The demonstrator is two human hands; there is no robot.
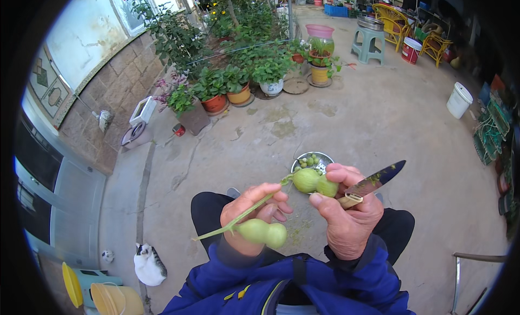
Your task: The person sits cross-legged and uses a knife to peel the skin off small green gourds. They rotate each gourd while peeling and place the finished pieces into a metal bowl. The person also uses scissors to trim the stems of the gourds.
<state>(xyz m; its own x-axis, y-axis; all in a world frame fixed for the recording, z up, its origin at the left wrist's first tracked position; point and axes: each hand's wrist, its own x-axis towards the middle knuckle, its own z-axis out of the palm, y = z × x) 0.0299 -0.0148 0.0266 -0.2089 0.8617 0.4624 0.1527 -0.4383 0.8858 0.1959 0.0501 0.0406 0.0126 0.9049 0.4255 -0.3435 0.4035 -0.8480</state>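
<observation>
A pale green stem [231,224] with gourds on it runs from my left hand up toward my right. My left hand [254,213] has its fingers curled around the stem, and one small bottle-shaped gourd [262,233] hangs below them. Between the thumb and fingers of my right hand [351,213] is the end of a second green gourd [307,181]. The same hand holds a knife [375,179] with a light handle; its blade points up and right and carries green scraps. Beyond the gourds, a round metal bowl [298,158] on the ground holds small green fruits, partly hidden.
Green scraps lie on the concrete between my knees. A white and grey cat [149,264] rests at the left, near a yellow bucket [118,299]. Potted plants [213,103] line the garden bed ahead. Right of them are a plastic stool [368,42] and a white bucket [459,100].
</observation>
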